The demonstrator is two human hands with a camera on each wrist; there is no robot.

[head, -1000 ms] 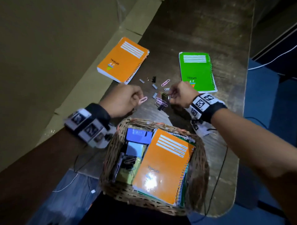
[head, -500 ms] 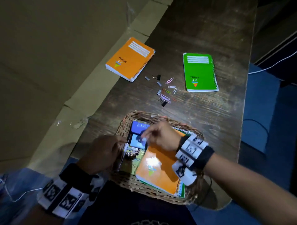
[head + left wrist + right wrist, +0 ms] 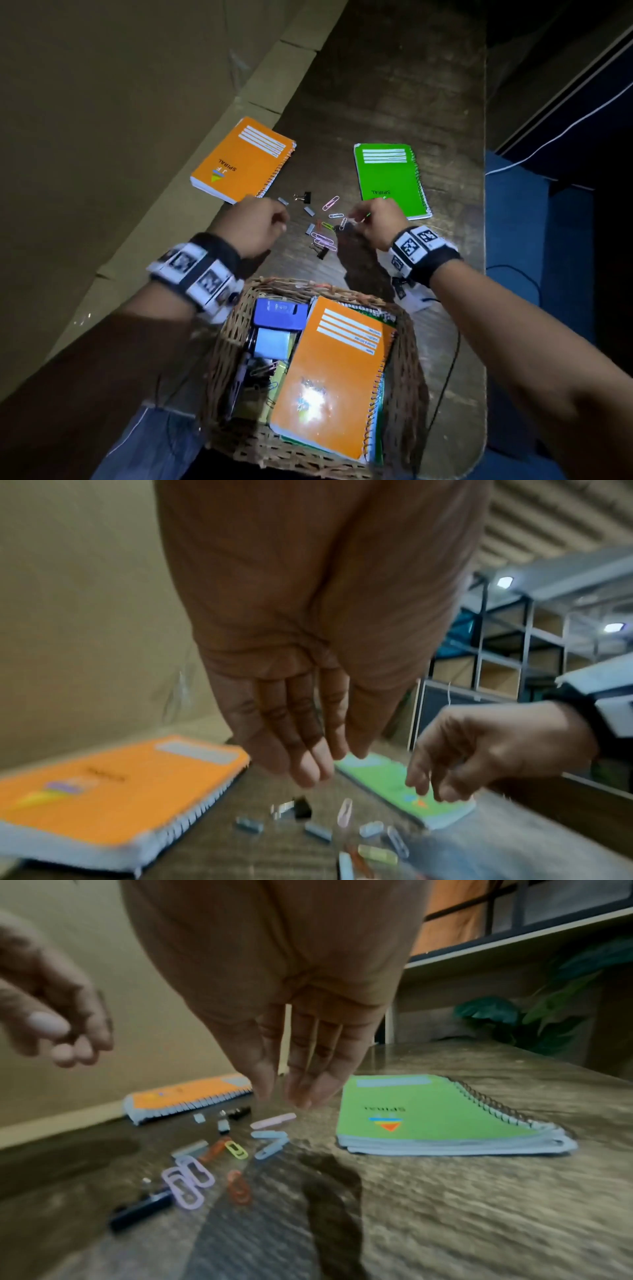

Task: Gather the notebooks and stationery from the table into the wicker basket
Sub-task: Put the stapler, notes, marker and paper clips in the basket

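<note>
An orange spiral notebook (image 3: 243,161) and a green one (image 3: 390,178) lie on the dark wooden table (image 3: 394,85). Between them sits a scatter of coloured paper clips (image 3: 323,236), small binder clips and staple strips. My left hand (image 3: 274,219) hovers at the scatter's left edge, fingers relaxed and pointing down, holding nothing (image 3: 318,767). On the other side my right hand (image 3: 356,219) hangs over the clips by the green notebook (image 3: 428,1118), fingers (image 3: 301,1093) straight and empty. The wicker basket (image 3: 291,284) stands near me, holding an orange notebook (image 3: 335,370) and small stationery.
A cardboard sheet (image 3: 120,137) runs along the table's left side. A blue stapler (image 3: 279,313) and clips lie in the basket's left half. A thin cable (image 3: 448,370) trails over the table's right edge. Shelving (image 3: 514,647) stands beyond the table.
Both hands left the basket and moved forward to the clip scatter. They carried clips a second ago; now both are empty.
</note>
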